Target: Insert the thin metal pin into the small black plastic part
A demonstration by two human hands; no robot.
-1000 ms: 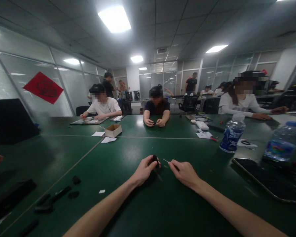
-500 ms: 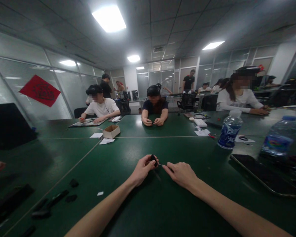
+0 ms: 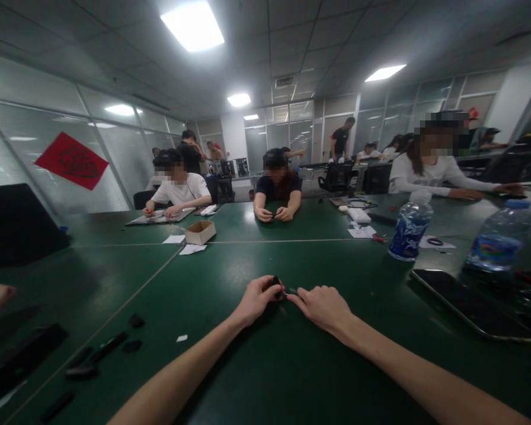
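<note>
Over the green table [image 3: 256,360], my left hand [image 3: 254,301] pinches a small black part [image 3: 276,281] between thumb and fingers. My right hand [image 3: 327,308] is closed on a thin metal tool [image 3: 287,294], whose tip reaches the black part. Most of the tool is covered by the right fingers, so its exact kind is unclear. Both hands are close together, with the fingertips a short gap apart.
Several black pieces [image 3: 110,347] and a white scrap [image 3: 182,338] lie left of my arms. A phone [image 3: 469,304] and two water bottles [image 3: 409,230] are at right. Farther off stand a small cardboard box [image 3: 200,232] and a seated person [image 3: 278,189] opposite.
The tool's exposed shaft looks shorter now, with my right fingertips slightly nearer the black part. The black part has turned a little in my left hand. The view has tilted slightly.
</note>
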